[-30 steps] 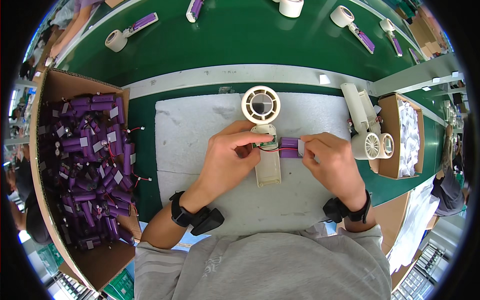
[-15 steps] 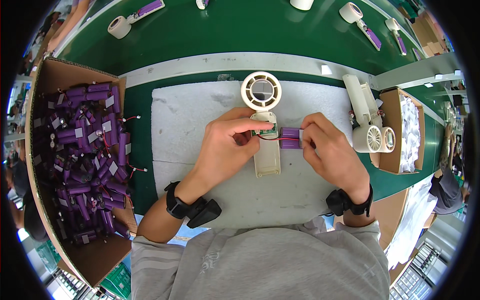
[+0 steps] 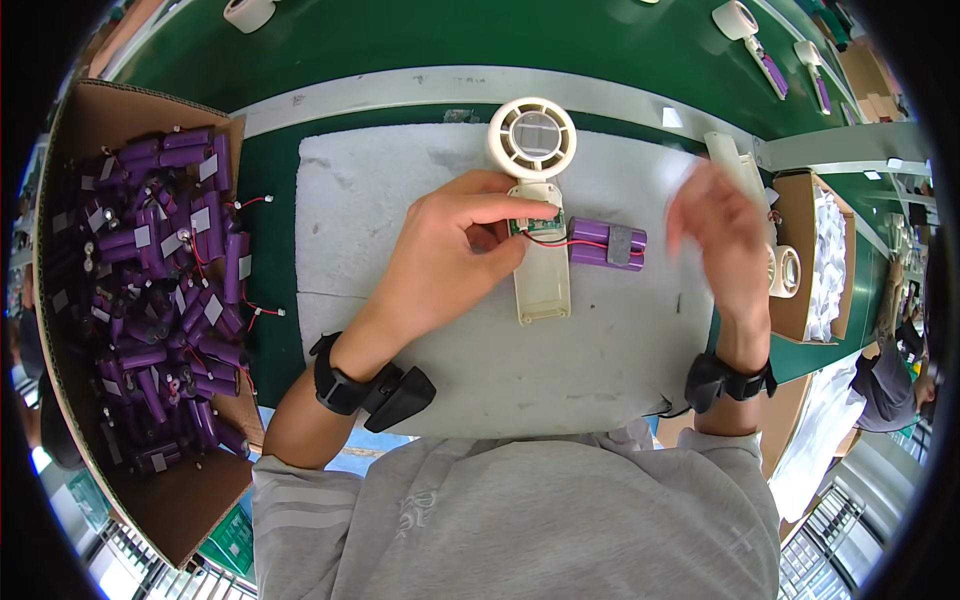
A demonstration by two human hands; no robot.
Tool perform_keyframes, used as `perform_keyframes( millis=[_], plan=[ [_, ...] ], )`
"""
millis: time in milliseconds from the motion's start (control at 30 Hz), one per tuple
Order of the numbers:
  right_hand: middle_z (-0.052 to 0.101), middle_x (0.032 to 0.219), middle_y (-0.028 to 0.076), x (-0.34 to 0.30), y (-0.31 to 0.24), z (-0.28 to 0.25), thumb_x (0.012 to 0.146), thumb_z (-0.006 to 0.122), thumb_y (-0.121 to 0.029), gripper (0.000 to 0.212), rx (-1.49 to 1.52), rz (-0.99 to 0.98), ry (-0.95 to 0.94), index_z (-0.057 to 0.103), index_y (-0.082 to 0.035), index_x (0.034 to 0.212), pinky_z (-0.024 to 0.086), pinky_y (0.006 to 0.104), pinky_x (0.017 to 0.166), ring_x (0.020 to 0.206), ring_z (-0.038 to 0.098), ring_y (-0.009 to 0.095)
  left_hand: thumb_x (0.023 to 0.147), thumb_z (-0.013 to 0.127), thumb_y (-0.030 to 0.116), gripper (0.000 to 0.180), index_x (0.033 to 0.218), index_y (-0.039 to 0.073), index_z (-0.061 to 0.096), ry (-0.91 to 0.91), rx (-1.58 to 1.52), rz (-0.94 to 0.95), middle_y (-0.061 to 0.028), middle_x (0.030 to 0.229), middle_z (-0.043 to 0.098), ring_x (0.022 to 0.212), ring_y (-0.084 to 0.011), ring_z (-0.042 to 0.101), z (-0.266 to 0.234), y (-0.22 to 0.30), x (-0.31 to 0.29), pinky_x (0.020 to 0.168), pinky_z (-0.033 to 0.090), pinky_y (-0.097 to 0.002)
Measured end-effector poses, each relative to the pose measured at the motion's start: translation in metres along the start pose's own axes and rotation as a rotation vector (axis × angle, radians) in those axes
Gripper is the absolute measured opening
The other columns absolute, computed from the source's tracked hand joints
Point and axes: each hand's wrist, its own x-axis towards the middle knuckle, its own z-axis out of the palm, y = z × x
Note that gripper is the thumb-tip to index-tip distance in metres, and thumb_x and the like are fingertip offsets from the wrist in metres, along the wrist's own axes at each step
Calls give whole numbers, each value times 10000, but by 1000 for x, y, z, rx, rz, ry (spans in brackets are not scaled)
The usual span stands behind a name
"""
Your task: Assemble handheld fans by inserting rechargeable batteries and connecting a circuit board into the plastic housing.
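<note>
Open white fan shell [image 3: 540,250] flat on the grey mat [image 3: 400,200], round head away from the body. Purple battery pack [image 3: 607,244] just right of the handle, already wired to the small board, not yet tucked inside; no cover fitted. Left hand [image 3: 450,262] pinching at the board. Right hand [image 3: 722,240] blurred, fingers loosely spread, holding nothing. Box of purple batteries [image 3: 150,290] at far left.

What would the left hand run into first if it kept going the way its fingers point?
The left hand points right, fingers at the fan handle's small circuit board. Straight on, it would likely meet the purple battery pack first, though height is unclear.
</note>
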Motion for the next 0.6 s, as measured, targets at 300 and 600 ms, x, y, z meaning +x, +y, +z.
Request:
perform_keyframes(
  millis=[300, 600],
  plan=[
    [636, 996, 100, -1, 8, 35, 765, 705, -28, 455, -712, -415, -86, 595, -59, 1206, 502, 307, 798, 860, 625, 209, 750, 615, -75, 362, 1057, 88, 716, -36, 24, 12, -81, 1039, 660, 747, -140, 637, -2, -1, -1, 640, 511, -239],
    [620, 990, 113, -10, -9, 32, 742, 662, 41, 592, -380, -24, -500, 508, -43, 1308, 534, 332, 730, 841, 641, 191, 761, 603, -105, 403, 1094, 91, 718, -96, 194, -6, -83, 1104, 625, 794, -95, 604, -6, 6, -1, 671, 482, -220]
  ],
)
